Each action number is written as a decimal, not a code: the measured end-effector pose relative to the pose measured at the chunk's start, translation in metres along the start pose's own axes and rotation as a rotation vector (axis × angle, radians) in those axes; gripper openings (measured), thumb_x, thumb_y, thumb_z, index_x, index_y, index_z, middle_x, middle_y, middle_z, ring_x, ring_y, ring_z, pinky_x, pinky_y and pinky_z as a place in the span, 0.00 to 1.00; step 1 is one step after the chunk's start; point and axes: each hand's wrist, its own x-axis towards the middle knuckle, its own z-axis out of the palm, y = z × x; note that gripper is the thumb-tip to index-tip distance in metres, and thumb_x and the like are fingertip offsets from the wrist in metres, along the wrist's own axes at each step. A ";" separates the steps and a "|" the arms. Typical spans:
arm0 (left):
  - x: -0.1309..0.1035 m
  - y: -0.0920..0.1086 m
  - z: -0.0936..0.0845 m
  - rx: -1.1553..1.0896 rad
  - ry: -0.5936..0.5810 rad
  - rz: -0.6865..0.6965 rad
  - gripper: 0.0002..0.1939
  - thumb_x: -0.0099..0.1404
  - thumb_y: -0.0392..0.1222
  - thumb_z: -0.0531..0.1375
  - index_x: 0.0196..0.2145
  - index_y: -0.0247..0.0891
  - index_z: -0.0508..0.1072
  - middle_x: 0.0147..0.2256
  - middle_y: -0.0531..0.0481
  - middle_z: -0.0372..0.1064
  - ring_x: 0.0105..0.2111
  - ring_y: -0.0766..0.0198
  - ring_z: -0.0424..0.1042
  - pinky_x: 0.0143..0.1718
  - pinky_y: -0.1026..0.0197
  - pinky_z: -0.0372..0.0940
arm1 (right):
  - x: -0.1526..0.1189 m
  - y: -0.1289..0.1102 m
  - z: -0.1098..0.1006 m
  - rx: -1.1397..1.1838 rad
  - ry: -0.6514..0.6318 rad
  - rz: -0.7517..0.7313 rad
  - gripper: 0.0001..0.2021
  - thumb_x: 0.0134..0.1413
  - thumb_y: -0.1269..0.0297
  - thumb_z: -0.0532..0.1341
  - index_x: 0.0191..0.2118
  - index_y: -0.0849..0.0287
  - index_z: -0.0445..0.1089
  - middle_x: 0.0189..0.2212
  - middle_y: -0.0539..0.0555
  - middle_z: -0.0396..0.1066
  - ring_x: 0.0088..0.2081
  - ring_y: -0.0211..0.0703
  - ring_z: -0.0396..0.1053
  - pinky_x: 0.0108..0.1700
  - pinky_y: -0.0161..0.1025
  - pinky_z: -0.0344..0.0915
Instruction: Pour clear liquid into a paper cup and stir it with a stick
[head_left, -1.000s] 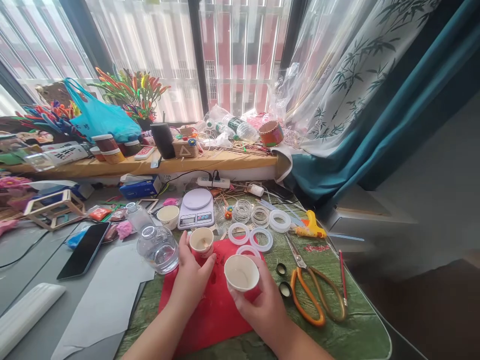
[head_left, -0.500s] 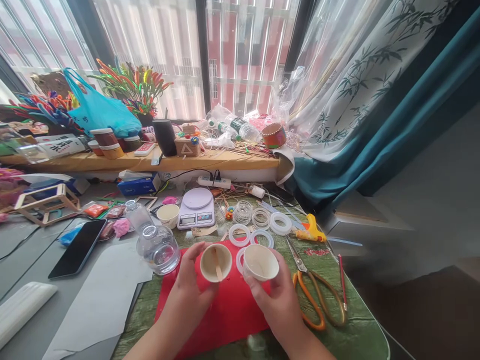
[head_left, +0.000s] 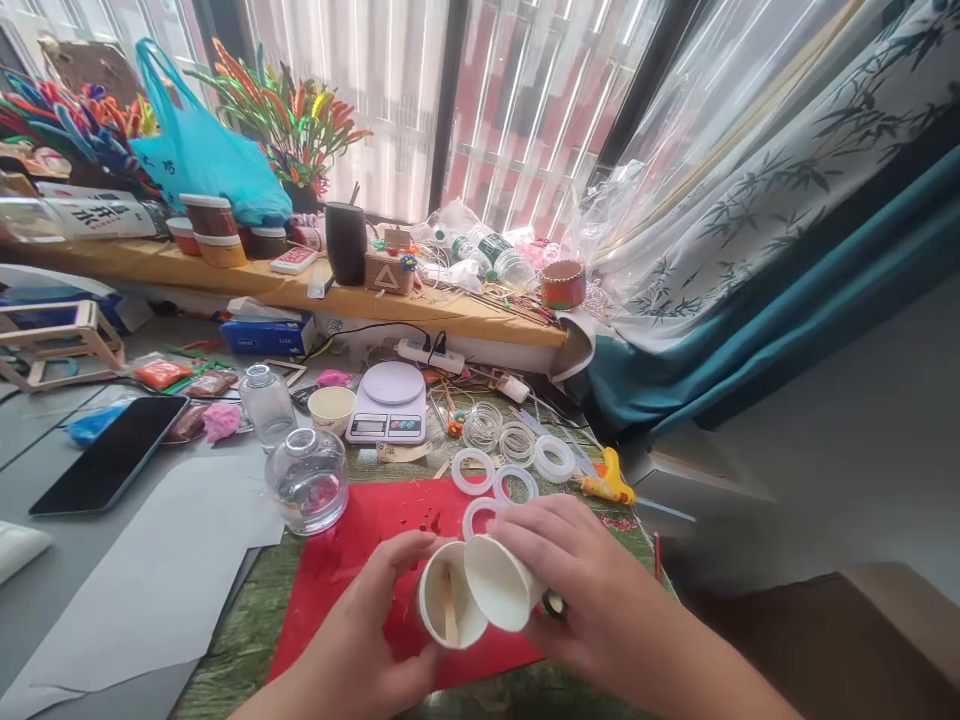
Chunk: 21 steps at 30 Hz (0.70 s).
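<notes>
My left hand (head_left: 375, 620) is wrapped round a paper cup (head_left: 429, 610) in which a wooden stick (head_left: 451, 605) leans. In my right hand (head_left: 577, 580) is a second paper cup (head_left: 501, 585), tipped to the left so that its rim overlaps the first cup's rim. Whether liquid runs between the cups I cannot tell. Both cups are above a red sheet (head_left: 337, 570) with drops on it. Several clear ring molds (head_left: 484, 515) lie just beyond my hands. Something small and dark (head_left: 553, 603) shows under my right hand, too covered to name.
Two clear bottles (head_left: 307, 480) stand left of the red sheet, the nearer one holding liquid. Behind are a third paper cup (head_left: 331, 408) and a kitchen scale (head_left: 388, 405). A yellow glue gun (head_left: 611, 478) lies to the right. Further left are a phone (head_left: 112, 455) and white paper (head_left: 142, 560).
The right cup has tilted leftward and met the left cup's rim; before, the two were apart and nearly upright. Both hands have come lower in view. The view has shifted, and the scissors are now hidden.
</notes>
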 end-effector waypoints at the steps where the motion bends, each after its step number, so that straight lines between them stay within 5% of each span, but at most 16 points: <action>1: 0.001 0.002 -0.001 0.007 0.011 0.025 0.39 0.60 0.35 0.68 0.65 0.55 0.65 0.58 0.46 0.78 0.56 0.47 0.82 0.57 0.48 0.80 | 0.005 -0.002 -0.004 -0.049 -0.025 -0.041 0.36 0.57 0.79 0.62 0.70 0.50 0.63 0.59 0.58 0.77 0.54 0.57 0.74 0.57 0.54 0.72; 8: 0.003 0.001 0.002 0.009 0.053 0.053 0.40 0.58 0.32 0.67 0.66 0.55 0.65 0.58 0.48 0.79 0.56 0.48 0.82 0.56 0.50 0.80 | 0.038 -0.014 -0.020 -0.291 -0.191 -0.231 0.27 0.62 0.79 0.59 0.65 0.56 0.70 0.54 0.62 0.80 0.51 0.60 0.76 0.57 0.58 0.69; 21: -0.004 -0.006 0.002 -0.006 0.023 0.006 0.46 0.57 0.32 0.68 0.69 0.58 0.59 0.64 0.47 0.74 0.59 0.48 0.80 0.58 0.51 0.79 | 0.069 -0.030 -0.029 -0.499 -0.234 -0.415 0.16 0.73 0.71 0.58 0.60 0.57 0.74 0.50 0.61 0.82 0.50 0.57 0.76 0.64 0.58 0.64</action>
